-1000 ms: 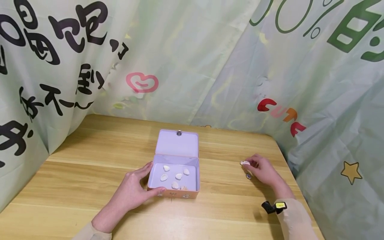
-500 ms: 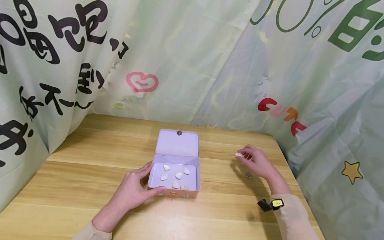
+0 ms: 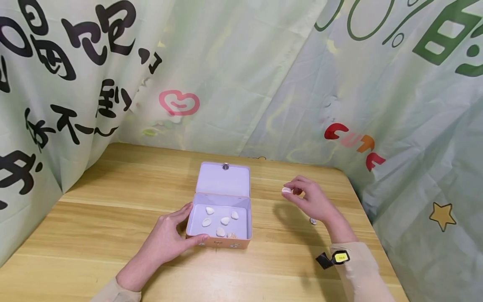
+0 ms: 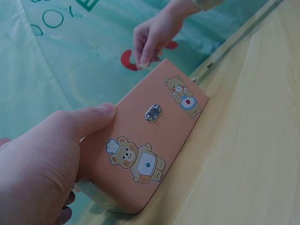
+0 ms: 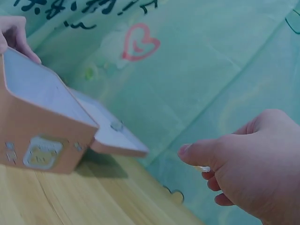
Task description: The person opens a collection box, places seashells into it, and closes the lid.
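A tin box (image 3: 219,243), orange outside with bear pictures and lilac inside, stands on the table with its lid tipped back. My left hand (image 3: 166,238) grips its left end, thumb on the front wall and fingers along the side. Several small white seashells (image 3: 224,221) lie spread over its floor, with a brown-marked one (image 3: 232,235) near the front wall. To the right of the box, raised over the table, my right hand (image 3: 311,201) pinches a white shell (image 3: 286,190) between thumb and fingers. In the right wrist view, the thumb hides most of that shell (image 5: 204,168).
A small dark, roundish piece (image 3: 313,221) lies on the wooden table (image 3: 275,268) below my right wrist. The open lid (image 3: 223,180) stands up behind the box. Printed curtains (image 3: 226,84) hang along the back and sides of the table.
My right hand has lifted the white shell from the table's right side and carried it up and left toward the box. The left hand and box have stayed put.
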A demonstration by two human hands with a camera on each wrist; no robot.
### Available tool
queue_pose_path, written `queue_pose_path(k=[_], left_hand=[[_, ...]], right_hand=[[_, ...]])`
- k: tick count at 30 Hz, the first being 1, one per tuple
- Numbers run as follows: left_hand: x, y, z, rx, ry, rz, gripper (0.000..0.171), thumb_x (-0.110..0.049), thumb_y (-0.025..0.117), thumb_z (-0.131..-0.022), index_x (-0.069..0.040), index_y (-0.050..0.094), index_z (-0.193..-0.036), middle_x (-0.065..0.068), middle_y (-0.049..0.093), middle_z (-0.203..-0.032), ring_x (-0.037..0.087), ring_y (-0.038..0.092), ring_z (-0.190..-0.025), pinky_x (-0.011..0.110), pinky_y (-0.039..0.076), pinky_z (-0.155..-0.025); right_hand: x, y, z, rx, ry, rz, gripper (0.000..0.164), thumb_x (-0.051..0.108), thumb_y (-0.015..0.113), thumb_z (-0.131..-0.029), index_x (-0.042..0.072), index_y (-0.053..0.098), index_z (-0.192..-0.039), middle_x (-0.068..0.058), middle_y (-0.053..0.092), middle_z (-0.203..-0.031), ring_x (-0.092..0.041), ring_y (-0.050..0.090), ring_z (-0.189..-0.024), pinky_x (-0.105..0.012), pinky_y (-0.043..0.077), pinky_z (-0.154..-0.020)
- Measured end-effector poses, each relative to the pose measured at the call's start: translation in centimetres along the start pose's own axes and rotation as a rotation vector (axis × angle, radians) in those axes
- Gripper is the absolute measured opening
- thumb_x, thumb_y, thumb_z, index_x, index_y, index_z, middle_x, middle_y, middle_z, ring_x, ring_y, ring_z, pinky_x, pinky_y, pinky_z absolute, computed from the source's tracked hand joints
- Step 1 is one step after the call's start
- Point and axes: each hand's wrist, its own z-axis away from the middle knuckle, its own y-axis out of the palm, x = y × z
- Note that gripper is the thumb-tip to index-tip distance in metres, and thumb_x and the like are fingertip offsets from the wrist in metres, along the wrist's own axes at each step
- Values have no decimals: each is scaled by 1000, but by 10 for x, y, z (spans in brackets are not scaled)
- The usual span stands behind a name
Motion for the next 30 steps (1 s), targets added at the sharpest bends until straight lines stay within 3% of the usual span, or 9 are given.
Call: queue_pose_path(k=[12, 22, 30], left_hand=[[2, 1, 0, -4, -3, -1, 106, -66, 89, -75, 12, 59, -141, 22, 60, -144, 42, 60, -129, 55, 51, -105], [1, 1, 0, -4, -4, -3, 106, -67, 88, -75, 11, 59, -141, 22, 59, -144, 42, 60, -129, 54, 51, -104], [1, 0, -1, -2, -3, 4, 107, -67, 88, -75, 12, 59, -141, 23, 59, -144, 42, 59, -129, 54, 51, -104]], right_hand=[[29, 21, -21, 36, -113, -51, 15, 13, 79, -97, 9, 80, -111, 5, 68, -101, -14, 62, -86, -44, 58, -73], [48, 40, -36, 90, -136, -102, 15, 15, 78, -98, 9, 79, -112, 4, 67, -102, -23, 64, -89, -45, 58, -72], [58, 56, -45, 148, -186, -134, 17, 18, 76, -100, 6, 80, -112, -2, 69, -104, -22, 66, -94, -45, 59, -75]])
